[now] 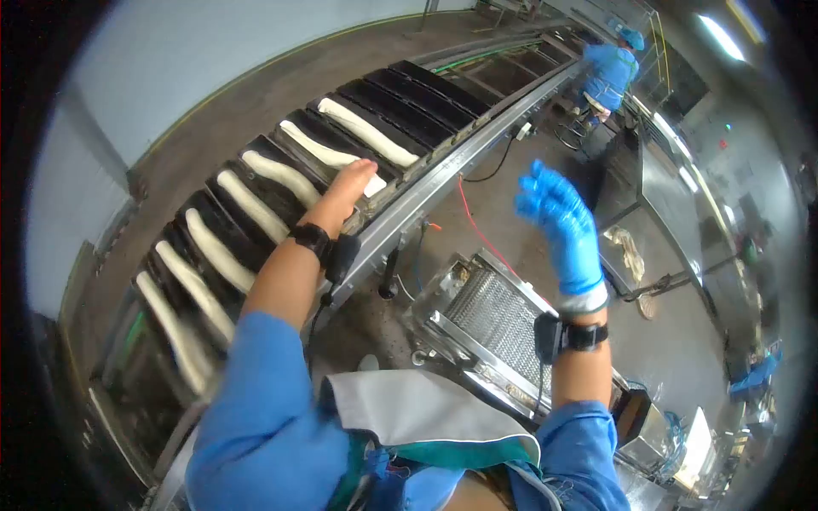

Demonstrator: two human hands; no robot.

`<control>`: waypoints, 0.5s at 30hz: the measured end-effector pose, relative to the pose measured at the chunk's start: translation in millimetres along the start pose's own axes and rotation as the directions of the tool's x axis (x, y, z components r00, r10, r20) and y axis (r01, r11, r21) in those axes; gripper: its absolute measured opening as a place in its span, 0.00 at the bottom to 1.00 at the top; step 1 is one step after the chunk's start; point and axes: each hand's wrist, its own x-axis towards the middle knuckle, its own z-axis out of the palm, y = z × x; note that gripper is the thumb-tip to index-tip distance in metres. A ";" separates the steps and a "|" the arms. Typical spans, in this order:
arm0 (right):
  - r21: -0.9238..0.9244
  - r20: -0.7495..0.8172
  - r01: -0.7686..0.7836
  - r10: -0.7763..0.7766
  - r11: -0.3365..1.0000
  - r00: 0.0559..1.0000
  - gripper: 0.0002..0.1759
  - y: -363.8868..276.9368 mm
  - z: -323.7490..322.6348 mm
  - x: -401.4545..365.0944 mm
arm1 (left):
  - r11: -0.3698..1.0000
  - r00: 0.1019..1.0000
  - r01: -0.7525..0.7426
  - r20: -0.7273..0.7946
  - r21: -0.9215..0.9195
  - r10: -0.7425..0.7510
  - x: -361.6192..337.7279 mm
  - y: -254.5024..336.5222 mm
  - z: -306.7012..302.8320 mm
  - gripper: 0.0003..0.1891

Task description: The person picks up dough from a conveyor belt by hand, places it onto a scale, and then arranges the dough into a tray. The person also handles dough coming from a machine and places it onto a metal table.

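Observation:
My left hand (348,186) is bare and reaches over the near rim of a conveyor of black trays (375,94). Its fingers lie flat on the end of a long pale dough strip (319,153). More dough strips (253,206) lie one per tray down the line toward me. My right hand (561,223) wears a blue glove and is raised in the air over the floor, fingers spread, holding nothing. Both wrists carry black bands.
The conveyor's metal side rail (477,145) runs diagonally to the upper right. A metal mesh machine (494,319) stands below my right hand. A red cable (471,217) crosses the floor. A person in blue (612,72) works at the far end.

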 end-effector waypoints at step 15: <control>-0.733 -0.663 -0.680 0.239 -0.016 0.709 0.18 145.9 -307.2 -260.1 | 0.219 0.880 -0.178 0.056 0.959 0.472 42.5 -91.7 -45.6 0.04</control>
